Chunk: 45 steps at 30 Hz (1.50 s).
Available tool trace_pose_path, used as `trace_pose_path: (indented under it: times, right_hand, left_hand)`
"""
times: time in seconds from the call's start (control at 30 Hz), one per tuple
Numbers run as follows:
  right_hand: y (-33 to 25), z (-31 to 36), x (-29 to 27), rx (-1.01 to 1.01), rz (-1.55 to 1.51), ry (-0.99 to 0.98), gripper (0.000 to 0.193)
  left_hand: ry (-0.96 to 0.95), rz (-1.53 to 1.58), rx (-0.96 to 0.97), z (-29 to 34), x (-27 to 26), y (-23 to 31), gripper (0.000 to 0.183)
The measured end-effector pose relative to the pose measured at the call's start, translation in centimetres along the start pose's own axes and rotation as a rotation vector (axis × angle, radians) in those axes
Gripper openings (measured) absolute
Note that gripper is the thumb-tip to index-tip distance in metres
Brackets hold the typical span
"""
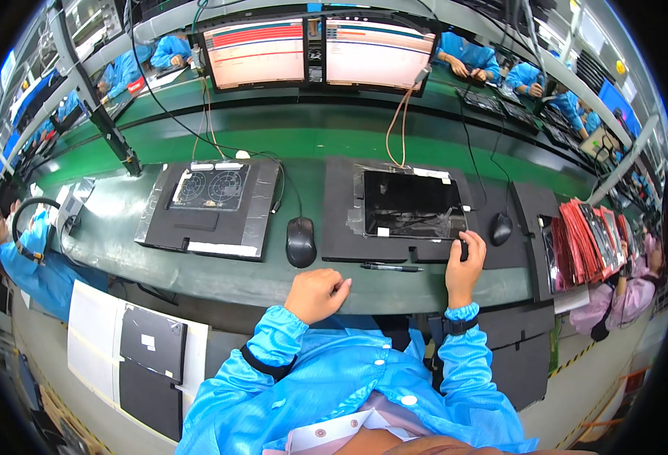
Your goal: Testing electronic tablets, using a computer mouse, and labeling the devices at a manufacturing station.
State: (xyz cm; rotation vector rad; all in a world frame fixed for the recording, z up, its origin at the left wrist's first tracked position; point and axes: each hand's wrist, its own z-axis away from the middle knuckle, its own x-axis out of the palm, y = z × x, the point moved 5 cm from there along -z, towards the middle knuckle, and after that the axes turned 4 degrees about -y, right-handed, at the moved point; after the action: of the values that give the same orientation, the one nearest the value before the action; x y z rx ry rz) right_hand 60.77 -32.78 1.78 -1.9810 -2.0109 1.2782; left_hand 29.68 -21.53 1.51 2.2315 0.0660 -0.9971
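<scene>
A black tablet [409, 201] lies in a dark foam holder [341, 201] on the bench, its screen up and a cable plugged in at its right side. My right hand [466, 265] is at the tablet's lower right corner, fingers bent but apart; whether they touch it I cannot tell. My left hand [319, 294] rests loosely closed at the bench's front edge, with nothing visible in it. Between the hands lies a black pen [391, 267]. Just beyond my left hand sits a black mouse [300, 243].
A second foam holder [220, 235] at left carries a panel [209, 187] with round patterns. Another mouse [500, 227] and red-sleeved units [576, 243] stand at right. Two monitors [254, 57] hang behind the bench. Cables dangle over it. Co-workers sit around.
</scene>
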Motion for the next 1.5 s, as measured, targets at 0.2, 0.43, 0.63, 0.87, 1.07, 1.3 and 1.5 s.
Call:
trace_pose_path:
  times: [0.2, 0.43, 0.63, 0.87, 1.07, 1.3, 1.5]
  right_hand:
    - [-0.1, 0.1, 0.1, 0.033, -0.025, -0.028, 0.023]
    - [-8.8, 0.3, 0.5, -0.118, -0.193, -0.252, 0.037]
    - [-21.0, 2.4, 8.8, -0.318, -0.540, -0.723, 0.047]
    - [-25.1, 3.1, 17.4, -0.622, -0.324, -0.751, 0.059]
    - [-24.3, 3.4, 18.7, -0.563, -0.220, -0.795, 0.066]
    - [-23.8, 3.5, 19.2, -0.542, -0.205, -0.776, 0.058]
    - [-23.6, 3.5, 19.4, -0.531, -0.207, -0.754, 0.056]
  left_hand:
    - [-0.080, -0.008, 0.027, -0.4, 0.5, -0.2, 0.027]
    - [-0.033, 0.096, 0.094, -0.6, -0.1, -0.6, 0.026]
    - [0.432, 0.258, 0.211, 2.3, -4.6, -1.1, 0.012]
    - [0.452, -0.229, -0.132, 3.5, -9.7, -5.6, 0.038]
    - [0.269, -0.338, -0.295, 3.0, -9.1, -8.4, 0.048]
    - [0.049, -0.422, -0.361, 2.1, -7.5, -8.6, 0.045]
    - [0.051, -0.424, -0.374, 1.8, -7.4, -8.4, 0.045]
